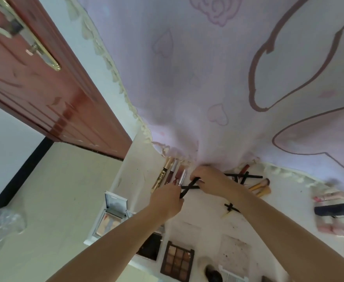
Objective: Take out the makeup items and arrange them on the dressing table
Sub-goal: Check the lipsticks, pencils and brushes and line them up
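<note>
On the white dressing table (207, 216), my left hand (167, 197) and my right hand (208, 181) meet at the back, just under the curtain hem. Two thin black makeup pencils (189, 187) lie crossed between them. My left hand grips the lower end of the slanted one, while my right hand pinches the upper ends. A row of lip and brow tubes (172, 175) lies side by side just left of my hands. More black pencils (246, 177) lie crossed to the right.
A lilac curtain (217, 78) hangs over the table's back. Yellow-handled brushes (259, 189), a brown eyeshadow palette (177, 261), an open mirrored palette (111, 218), pink bottles (333, 231) and a dark tube (333, 210) lie around. A red-brown door (34, 78) stands left.
</note>
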`<state>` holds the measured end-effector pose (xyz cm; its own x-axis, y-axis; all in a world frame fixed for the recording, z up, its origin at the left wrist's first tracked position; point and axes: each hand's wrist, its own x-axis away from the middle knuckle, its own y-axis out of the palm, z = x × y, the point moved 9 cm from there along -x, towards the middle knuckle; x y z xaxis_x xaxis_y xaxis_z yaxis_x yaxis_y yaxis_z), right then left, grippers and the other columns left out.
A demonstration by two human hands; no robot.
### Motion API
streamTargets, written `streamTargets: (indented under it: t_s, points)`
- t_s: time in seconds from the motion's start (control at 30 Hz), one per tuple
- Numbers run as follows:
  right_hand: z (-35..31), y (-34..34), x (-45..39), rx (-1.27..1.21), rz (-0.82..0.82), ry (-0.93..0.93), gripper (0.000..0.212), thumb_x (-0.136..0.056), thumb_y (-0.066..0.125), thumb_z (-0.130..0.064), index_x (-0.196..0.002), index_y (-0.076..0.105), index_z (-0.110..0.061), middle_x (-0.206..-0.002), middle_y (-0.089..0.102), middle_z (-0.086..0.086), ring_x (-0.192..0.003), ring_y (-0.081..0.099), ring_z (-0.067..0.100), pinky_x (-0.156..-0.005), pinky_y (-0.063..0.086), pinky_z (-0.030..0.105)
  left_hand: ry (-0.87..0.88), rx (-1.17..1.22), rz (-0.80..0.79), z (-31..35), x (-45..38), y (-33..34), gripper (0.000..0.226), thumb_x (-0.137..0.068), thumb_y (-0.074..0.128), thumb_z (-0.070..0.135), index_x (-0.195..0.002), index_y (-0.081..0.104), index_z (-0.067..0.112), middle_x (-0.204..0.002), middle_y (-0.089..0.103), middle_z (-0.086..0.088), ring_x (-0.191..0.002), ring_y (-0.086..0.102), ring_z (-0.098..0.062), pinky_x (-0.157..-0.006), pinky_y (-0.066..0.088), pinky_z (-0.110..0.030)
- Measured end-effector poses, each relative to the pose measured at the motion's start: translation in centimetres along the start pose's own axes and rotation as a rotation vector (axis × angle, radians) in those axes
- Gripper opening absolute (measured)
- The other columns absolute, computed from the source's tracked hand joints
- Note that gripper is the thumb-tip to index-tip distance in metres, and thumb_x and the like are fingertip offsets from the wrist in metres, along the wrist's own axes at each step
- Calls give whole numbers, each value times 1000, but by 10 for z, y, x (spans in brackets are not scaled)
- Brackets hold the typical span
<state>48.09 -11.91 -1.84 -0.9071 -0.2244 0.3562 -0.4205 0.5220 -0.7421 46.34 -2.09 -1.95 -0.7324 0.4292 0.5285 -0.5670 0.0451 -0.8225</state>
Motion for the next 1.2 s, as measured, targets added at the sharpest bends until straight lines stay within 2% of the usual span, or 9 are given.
streamTargets:
  t_s: [0.1,0.2,0.37,0.53,0.7,0.8,1.0,1.1,1.2]
  points:
    - [-6,15,-16,56,-47,-28,27,-83,47,2,-102,64,-6,-106,64,11,-97,58,25,-83,47,36,-52,-50,-122,-14,-17,10,28,-91,47,26,-110,55,7,-110,59,-9,-101,58,-25,-79,48,-31]
    - [-10,32,-21,109,-65,-88,29,-81,47,2,-102,65,-7,-108,63,10,-99,56,25,-80,47,37,-63,-70,-201,-23,-26,19,26,-88,49,22,-109,55,6,-111,60,-10,-103,58,-25,-79,47,-31]
    - [4,44,-21,284,-66,-21,25,-89,43,-9,-106,61,-7,-107,58,10,-102,50,25,-84,40,34,-26,-106,-232,-24,-31,25,26,-89,47,17,-112,52,6,-113,60,-9,-104,57,-25,-72,43,-29]
    - [9,46,-13,383,-162,-15,28,-89,41,-6,-112,57,-8,-112,55,10,-104,48,25,-83,41,34,52,-217,-237,-17,-30,26,26,-90,46,12,-114,52,4,-116,58,-11,-106,57,-26,-78,48,-33]
    - [13,48,-4,442,-277,17,24,-89,42,-8,-103,61,-4,-103,56,14,-95,53,28,-76,46,37,155,-259,-242,0,-26,35,24,-92,43,11,-113,53,4,-118,53,-14,-105,55,-25,-67,38,-28]
    - [9,40,-11,438,-226,21,23,-89,42,-7,-103,60,-3,-106,55,14,-99,52,28,-77,44,37,139,-225,-223,0,-28,37,25,-93,42,13,-114,52,4,-121,51,-15,-106,55,-25,-67,37,-27]
    - [8,39,-31,324,-97,139,25,-83,43,5,-104,55,-1,-112,49,16,-101,51,29,-80,43,36,84,-175,-163,-7,-30,35,28,-93,42,16,-117,51,5,-122,51,-12,-107,56,-25,-74,46,-29]
    - [12,36,-24,202,-13,170,28,-85,43,0,-112,52,-1,-115,49,15,-105,48,27,-84,40,32,80,-205,-156,-8,-31,39,29,-94,40,16,-119,50,4,-125,50,-13,-106,56,-24,-77,46,-29]
    - [23,22,-6,159,90,190,32,-89,42,-8,-120,50,-5,-124,48,10,-113,47,24,-91,39,28,100,-255,-131,-6,-31,38,28,-95,38,13,-118,51,5,-121,54,-12,-104,57,-23,-71,43,-27]
